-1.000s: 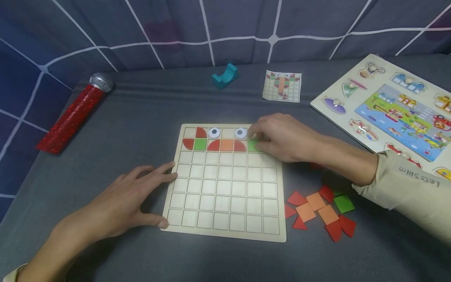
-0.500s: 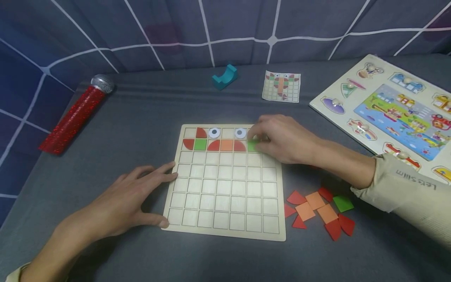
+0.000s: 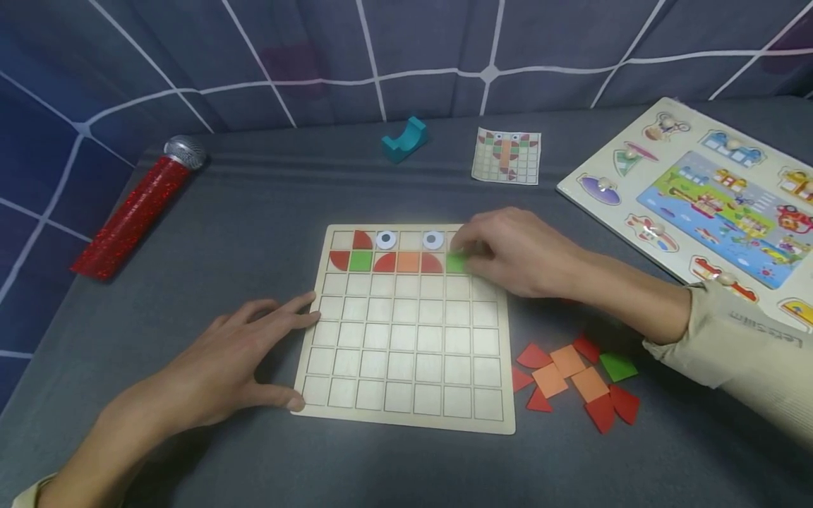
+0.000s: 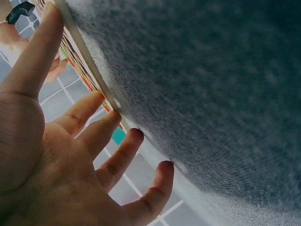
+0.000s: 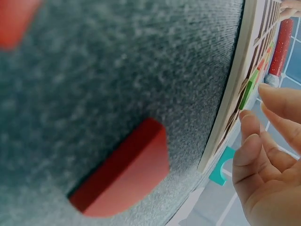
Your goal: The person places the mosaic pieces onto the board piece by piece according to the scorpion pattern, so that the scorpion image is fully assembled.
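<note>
A wooden grid board lies flat, with red, green and orange tiles and two googly-eye discs in its top two rows. At its left edge my left hand spreads its fingers, the fingertips and thumb touching the rim. Over the upper right corner, my right hand has thumb and forefinger curled at a green square tile in the second row. The right wrist view shows the green tile tilted between thumb and fingertips. Part of that corner is hidden under the hand.
Several red, orange and green tiles lie loose right of the board. Behind it are a small pattern card and a teal curved block. A red glittery microphone lies far left, a knobbed picture puzzle far right.
My right hand has shifted very slightly right, staying at the green tile. The left hand and the rest of the board look the same.
</note>
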{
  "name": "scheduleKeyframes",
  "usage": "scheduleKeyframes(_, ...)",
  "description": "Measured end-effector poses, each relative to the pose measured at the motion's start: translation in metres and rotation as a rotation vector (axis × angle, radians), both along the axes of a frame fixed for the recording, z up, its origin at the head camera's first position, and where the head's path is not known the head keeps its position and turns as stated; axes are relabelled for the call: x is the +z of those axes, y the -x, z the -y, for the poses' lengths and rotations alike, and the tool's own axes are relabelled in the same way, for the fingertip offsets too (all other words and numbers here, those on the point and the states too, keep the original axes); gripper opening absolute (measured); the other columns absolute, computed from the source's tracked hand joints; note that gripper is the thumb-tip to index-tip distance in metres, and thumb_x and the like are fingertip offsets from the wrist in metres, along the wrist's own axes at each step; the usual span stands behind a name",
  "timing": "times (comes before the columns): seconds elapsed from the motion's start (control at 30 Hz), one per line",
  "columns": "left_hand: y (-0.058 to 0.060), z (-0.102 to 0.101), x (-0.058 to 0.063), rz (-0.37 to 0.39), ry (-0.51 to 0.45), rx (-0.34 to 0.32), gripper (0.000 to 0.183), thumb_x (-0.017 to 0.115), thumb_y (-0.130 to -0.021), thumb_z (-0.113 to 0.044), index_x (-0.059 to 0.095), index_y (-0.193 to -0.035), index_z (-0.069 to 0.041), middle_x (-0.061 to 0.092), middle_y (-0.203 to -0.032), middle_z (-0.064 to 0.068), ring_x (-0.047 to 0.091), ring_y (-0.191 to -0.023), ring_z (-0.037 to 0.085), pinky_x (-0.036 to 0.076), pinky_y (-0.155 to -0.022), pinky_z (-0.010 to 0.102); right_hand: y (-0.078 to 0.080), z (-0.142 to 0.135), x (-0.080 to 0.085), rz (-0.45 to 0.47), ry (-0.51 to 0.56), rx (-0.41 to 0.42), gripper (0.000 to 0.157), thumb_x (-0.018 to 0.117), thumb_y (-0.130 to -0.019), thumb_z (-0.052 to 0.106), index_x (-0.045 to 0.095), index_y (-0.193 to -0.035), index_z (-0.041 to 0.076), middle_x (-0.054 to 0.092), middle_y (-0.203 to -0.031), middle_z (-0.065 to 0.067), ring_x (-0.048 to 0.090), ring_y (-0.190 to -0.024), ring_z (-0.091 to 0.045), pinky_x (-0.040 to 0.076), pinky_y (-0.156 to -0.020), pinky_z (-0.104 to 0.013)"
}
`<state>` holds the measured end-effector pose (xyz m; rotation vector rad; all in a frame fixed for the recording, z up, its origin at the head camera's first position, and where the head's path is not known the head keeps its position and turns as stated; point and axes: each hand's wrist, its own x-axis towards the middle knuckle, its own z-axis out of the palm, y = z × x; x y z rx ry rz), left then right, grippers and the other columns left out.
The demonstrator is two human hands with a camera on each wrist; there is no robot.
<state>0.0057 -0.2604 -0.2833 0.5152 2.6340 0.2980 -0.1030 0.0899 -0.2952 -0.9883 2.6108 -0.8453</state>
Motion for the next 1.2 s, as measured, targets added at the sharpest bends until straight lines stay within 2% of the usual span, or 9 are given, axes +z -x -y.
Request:
scheduleKeyframes(0.3,0.000,-0.001,0.000,0.000,-0.003,-0.001,0.101,0.077,-0.061,-0.070,0.046,-0.148,-0.027,0.027,-0.160,-0.002,0.032,-0.136,0.038,0.030,-0.096,0.072,-0.010,-0.020,0.005,-0.043,-0.025,0.002,0.024,0.070,-0.086,0.001,0.075,-0.108,0.009,0.066,-0.097,0.000,0.054,-0.078,-0.016,0.045,-0.069,-0.036)
scheduleKeyframes(0.47,0.000,-0.001,0.000,0.004,-0.004,0.001,0.101,0.077,-0.062,-0.071,0.046,-0.147,-0.028,0.028,-0.160,-0.002,0.033,-0.136,0.038,0.030,-0.096,0.072,-0.018,-0.039,0.006,-0.058,-0.102,-0.020,0.024,0.076,-0.085,0.010,0.075,-0.108,0.012,0.066,-0.100,0.000,0.055,-0.080,-0.015,0.046,-0.071,-0.036)
scheduleKeyframes(0.63,0.000,-0.001,0.000,-0.001,0.000,-0.003,0.101,0.077,-0.062,-0.070,0.046,-0.147,-0.027,0.028,-0.160,-0.001,0.033,-0.136,0.038,0.031,-0.096,0.071,-0.024,-0.063,0.003,-0.026,-0.175,-0.051,0.031,0.080,-0.083,0.017,0.074,-0.113,0.014,0.064,-0.103,0.001,0.056,-0.082,-0.014,0.047,-0.070,-0.036)
scheduleKeyframes(0.87,-0.001,-0.001,0.001,-0.009,-0.003,-0.009,0.099,0.078,-0.063,-0.069,0.046,-0.147,-0.027,0.028,-0.160,-0.001,0.034,-0.135,0.038,0.031,-0.096,0.071,-0.028,-0.090,-0.004,-0.040,-0.347,-0.088,0.041,0.086,-0.077,0.031,0.073,-0.112,0.015,0.061,-0.101,0.000,0.055,-0.079,-0.013,0.046,-0.063,-0.035)
scheduleKeyframes(1.07,-0.002,-0.001,0.002,0.002,-0.012,-0.007,0.098,0.080,-0.065,-0.065,0.046,-0.148,-0.026,0.027,-0.160,-0.003,0.033,-0.136,0.036,0.030,-0.098,0.068,-0.028,-0.094,-0.007,-0.005,-0.318,-0.049,0.029,0.084,-0.079,0.024,0.072,-0.104,0.018,0.060,-0.098,0.006,0.054,-0.080,-0.010,0.048,-0.068,-0.038)
scheduleKeyframes(1.2,-0.002,-0.001,0.001,-0.001,-0.015,-0.009,0.098,0.078,-0.065,-0.067,0.045,-0.148,-0.027,0.027,-0.160,-0.003,0.033,-0.135,0.036,0.030,-0.098,0.069,-0.029,-0.092,-0.007,0.003,-0.303,-0.042,0.027,0.084,-0.080,0.026,0.071,-0.103,0.019,0.060,-0.096,0.008,0.053,-0.080,-0.009,0.048,-0.069,-0.037)
